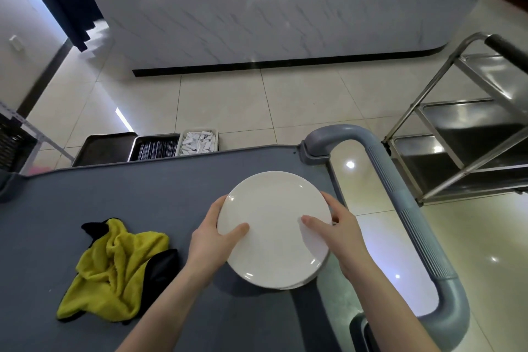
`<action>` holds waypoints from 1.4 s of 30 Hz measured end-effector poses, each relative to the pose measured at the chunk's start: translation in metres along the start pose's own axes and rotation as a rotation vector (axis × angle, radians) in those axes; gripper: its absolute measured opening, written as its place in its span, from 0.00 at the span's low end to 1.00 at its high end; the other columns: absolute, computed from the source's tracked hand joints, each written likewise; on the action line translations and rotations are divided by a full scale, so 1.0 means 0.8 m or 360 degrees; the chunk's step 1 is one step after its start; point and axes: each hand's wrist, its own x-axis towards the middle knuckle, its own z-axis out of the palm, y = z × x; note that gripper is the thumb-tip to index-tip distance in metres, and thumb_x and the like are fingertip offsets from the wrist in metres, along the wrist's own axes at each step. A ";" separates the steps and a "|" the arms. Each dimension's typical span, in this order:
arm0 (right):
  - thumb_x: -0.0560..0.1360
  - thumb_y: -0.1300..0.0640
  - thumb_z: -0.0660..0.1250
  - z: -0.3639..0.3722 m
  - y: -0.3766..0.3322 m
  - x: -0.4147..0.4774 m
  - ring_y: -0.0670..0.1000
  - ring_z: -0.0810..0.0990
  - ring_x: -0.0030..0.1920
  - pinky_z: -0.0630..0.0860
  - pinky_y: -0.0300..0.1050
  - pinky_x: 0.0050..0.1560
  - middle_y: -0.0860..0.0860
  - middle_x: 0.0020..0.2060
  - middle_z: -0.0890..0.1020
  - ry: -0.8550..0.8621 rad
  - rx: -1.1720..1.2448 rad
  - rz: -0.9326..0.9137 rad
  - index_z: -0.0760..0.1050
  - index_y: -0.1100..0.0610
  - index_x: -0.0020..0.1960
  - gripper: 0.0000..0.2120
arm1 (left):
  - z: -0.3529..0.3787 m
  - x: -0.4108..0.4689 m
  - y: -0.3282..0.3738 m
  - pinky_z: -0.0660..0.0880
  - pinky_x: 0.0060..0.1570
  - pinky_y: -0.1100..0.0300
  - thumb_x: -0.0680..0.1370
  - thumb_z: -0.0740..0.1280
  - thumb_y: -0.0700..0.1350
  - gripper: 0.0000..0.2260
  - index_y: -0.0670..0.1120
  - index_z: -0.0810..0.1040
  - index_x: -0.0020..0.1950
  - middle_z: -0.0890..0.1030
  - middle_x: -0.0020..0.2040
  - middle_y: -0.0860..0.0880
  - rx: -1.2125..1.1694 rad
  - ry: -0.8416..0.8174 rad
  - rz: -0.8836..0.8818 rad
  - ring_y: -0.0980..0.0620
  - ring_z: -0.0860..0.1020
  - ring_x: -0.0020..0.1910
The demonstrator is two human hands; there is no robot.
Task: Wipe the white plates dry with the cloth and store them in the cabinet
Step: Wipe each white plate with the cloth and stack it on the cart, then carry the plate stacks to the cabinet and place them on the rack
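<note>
A person grips a white plate (pixel 274 220) by its rim with both hands, the left hand (pixel 210 240) and right hand (pixel 338 233) each with a thumb lying on its upper face and fingers curled beneath. The plate is at the near right of a grey cart top (pixel 143 194). A crumpled yellow and black cloth (pixel 114 268) lies on the cart, left of the plate and apart from both hands.

— What sort of place was it?
— The service side of a restaurant or canteen, by the look of it. A grey plastic service cart (pixel 143 188) stood on a glossy tiled floor (pixel 228 100), with a stainless steel trolley (pixel 457 128) just beside it.
— What else pointed that way?
— Metal trays (pixel 105 148) sat low behind the cart, one seemingly full of cutlery, next to a basket of white packets (pixel 199 142). Plain white plates (pixel 274 226) were on the cart.
</note>
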 end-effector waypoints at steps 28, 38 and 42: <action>0.67 0.44 0.69 0.104 -0.037 -0.041 0.49 0.76 0.60 0.75 0.59 0.60 0.44 0.59 0.76 -0.0498 0.0039 -0.0258 0.72 0.31 0.59 0.21 | -0.082 -0.108 -0.041 0.79 0.54 0.40 0.66 0.71 0.49 0.26 0.73 0.73 0.58 0.77 0.61 0.54 -0.0723 0.0587 0.0001 0.47 0.78 0.58; 0.69 0.50 0.71 0.279 -0.070 -0.149 0.53 0.78 0.58 0.77 0.59 0.57 0.48 0.59 0.78 -0.1028 -0.0034 -0.0441 0.74 0.36 0.60 0.21 | -0.229 -0.228 -0.132 0.76 0.59 0.41 0.65 0.70 0.52 0.27 0.67 0.72 0.63 0.75 0.62 0.45 -0.0775 0.1118 -0.0060 0.44 0.76 0.59; 0.70 0.54 0.72 0.367 -0.077 -0.213 0.49 0.82 0.50 0.82 0.54 0.48 0.41 0.49 0.82 -0.1303 -0.0020 -0.0465 0.75 0.35 0.56 0.19 | -0.297 -0.288 -0.184 0.79 0.54 0.43 0.65 0.70 0.50 0.25 0.66 0.74 0.61 0.79 0.58 0.47 -0.0880 0.1347 -0.0081 0.45 0.79 0.54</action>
